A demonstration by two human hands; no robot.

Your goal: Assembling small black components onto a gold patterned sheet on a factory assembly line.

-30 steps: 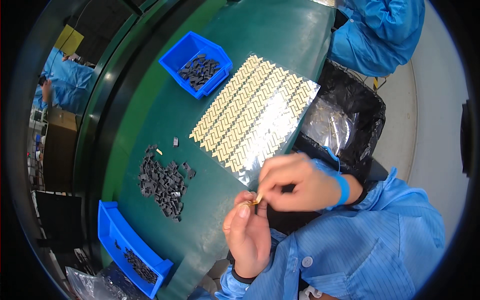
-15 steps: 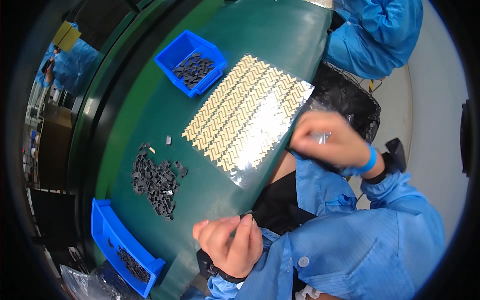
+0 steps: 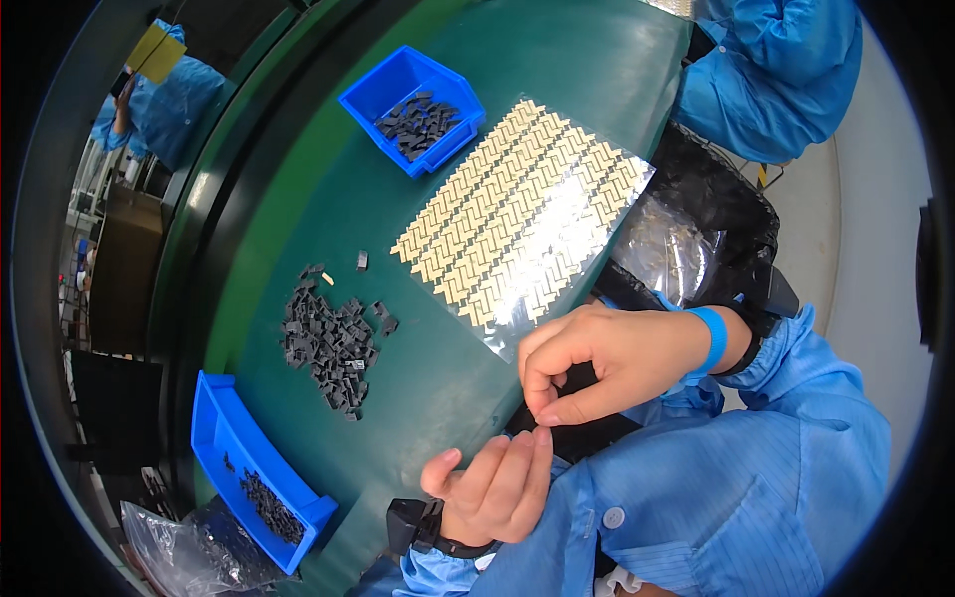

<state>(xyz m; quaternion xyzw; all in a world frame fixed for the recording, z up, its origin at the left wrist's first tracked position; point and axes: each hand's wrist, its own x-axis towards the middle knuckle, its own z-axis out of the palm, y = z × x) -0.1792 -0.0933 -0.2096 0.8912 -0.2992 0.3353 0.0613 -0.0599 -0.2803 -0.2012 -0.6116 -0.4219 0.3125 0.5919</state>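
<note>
I judge I'm mid-assembly: my right hand [image 3: 612, 360] pinches thumb to forefinger just beside the near edge of the clear sheet of gold strips [image 3: 522, 214], though I cannot tell what it grips, while my left hand [image 3: 494, 486] curls half-closed near the counter [image 3: 298, 189] edge. Next calls for a fresh piece from the loose black parts [image 3: 330, 341] lying left; blue bins [image 3: 413, 107] sit far and near-left [image 3: 254, 468].

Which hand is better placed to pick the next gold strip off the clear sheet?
Right, probably. The right hand hovers at the near corner of the clear sheet, thumb and forefinger pinched. The left hand sits lower at the table edge, palm up, farther from the sheet.
</note>
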